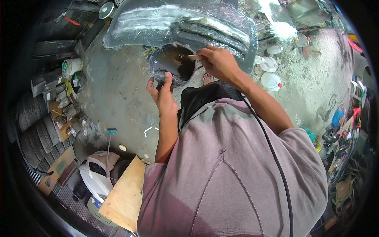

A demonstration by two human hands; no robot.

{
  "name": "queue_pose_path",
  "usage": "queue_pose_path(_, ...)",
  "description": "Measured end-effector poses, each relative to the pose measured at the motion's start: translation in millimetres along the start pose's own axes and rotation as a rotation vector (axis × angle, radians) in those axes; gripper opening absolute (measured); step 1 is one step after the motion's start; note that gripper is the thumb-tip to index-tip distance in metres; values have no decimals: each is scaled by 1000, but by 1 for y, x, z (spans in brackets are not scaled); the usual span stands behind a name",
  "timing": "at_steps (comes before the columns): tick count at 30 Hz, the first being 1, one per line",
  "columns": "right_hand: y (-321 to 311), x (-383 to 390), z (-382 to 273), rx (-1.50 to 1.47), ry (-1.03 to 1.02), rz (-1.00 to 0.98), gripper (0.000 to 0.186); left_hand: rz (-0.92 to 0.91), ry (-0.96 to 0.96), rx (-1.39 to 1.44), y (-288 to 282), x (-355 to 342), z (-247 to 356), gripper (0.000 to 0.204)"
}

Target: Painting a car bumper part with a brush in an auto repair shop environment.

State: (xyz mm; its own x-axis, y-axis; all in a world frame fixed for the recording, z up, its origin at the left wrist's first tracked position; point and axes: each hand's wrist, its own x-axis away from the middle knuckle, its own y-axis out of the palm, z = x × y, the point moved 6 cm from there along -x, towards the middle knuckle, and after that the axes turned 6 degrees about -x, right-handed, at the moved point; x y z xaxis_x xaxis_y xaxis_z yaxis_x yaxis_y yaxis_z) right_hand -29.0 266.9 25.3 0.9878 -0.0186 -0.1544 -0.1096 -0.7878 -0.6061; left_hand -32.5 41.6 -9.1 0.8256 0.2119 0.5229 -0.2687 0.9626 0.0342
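Stacked panels (31, 113) and a stained floor (114, 94) mark a workshop.

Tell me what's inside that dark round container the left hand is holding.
A glossy brownish liquid shows inside the dark round container. A slim tan tool in the right hand reaches over it. What lies beneath the liquid is hidden.

Two grips (166, 94) (219, 63), one dark bowl (181, 82), one blue-headed broom (112, 131)

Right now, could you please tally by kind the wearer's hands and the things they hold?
Left hand and right hand: 2
Round container: 1
Light-brown tool: 1
Total: 4
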Motion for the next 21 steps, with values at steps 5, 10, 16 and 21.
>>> queue_pose_path(5,19,8,56,-718,585,55,22,-6,8,8,-4,-3,-3,75)
queue_pose_path(10,-15,10,84,-954,479,331,19,7,-4,9,-3,0,0,76)
queue_pose_path(16,-43,18,134,-434,456,642,18,2,-3,-8,-2,0,0,76)
queue_pose_path(21,-42,25,126,-260,537,672,18,8,-7,-9,-7,0,-3,75)
